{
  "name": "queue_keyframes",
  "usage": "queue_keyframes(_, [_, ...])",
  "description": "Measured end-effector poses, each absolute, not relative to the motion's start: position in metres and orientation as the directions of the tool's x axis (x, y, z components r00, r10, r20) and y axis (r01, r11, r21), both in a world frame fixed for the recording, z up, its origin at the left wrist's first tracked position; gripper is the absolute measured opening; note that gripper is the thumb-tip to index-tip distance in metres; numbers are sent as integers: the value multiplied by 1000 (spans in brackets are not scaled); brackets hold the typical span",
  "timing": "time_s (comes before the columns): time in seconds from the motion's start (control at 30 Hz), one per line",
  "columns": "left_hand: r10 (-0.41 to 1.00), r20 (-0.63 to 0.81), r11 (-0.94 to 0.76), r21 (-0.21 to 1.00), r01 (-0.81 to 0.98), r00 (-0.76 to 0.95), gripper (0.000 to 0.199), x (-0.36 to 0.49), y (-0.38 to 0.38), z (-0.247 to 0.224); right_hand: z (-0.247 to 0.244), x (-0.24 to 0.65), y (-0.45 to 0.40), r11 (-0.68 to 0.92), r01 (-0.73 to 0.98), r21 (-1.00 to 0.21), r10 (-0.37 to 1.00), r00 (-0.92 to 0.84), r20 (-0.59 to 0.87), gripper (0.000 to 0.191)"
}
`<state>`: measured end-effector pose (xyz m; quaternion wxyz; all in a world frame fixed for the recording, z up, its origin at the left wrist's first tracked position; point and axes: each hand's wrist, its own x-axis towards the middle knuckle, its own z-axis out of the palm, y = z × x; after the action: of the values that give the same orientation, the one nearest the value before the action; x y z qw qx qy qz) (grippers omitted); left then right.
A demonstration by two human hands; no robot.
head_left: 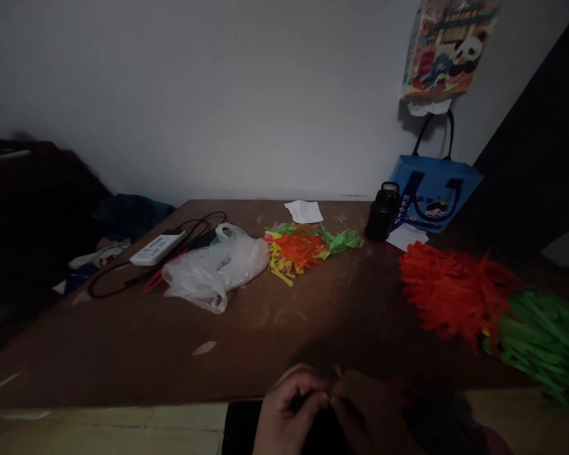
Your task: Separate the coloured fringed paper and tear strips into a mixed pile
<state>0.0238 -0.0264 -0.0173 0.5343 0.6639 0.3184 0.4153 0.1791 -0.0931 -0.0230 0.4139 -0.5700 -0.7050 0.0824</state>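
Blue bag: white print unreadable; panda poster above.

Hands: left hand and right hand pinching together at desk edge.
Desk: paper strips lying beside plastic bag.

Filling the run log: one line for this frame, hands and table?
left hand: fingertips pinched against right, contents hidden | right hand: same, at table edge | on table: paper strips, plastic bag, red fringe, bottle
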Motion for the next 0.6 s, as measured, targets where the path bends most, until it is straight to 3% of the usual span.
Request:
queue_keyframes(0.3, [839,69,-106,994,38,539,14,21,-16,-9,-28,183,-95,313,667,-676,890,42,454,19])
queue_keyframes(0.4, [804,135,-258,956,136,578,18,19,-11,-3,-25,184,-94,327,653,-683,895,17,445,19])
queue_keyframes(0.6, [686,332,-597,765,241,647,16,13,-5,-5,-23,184,-94,350,697,-626,891,-40,453,18])
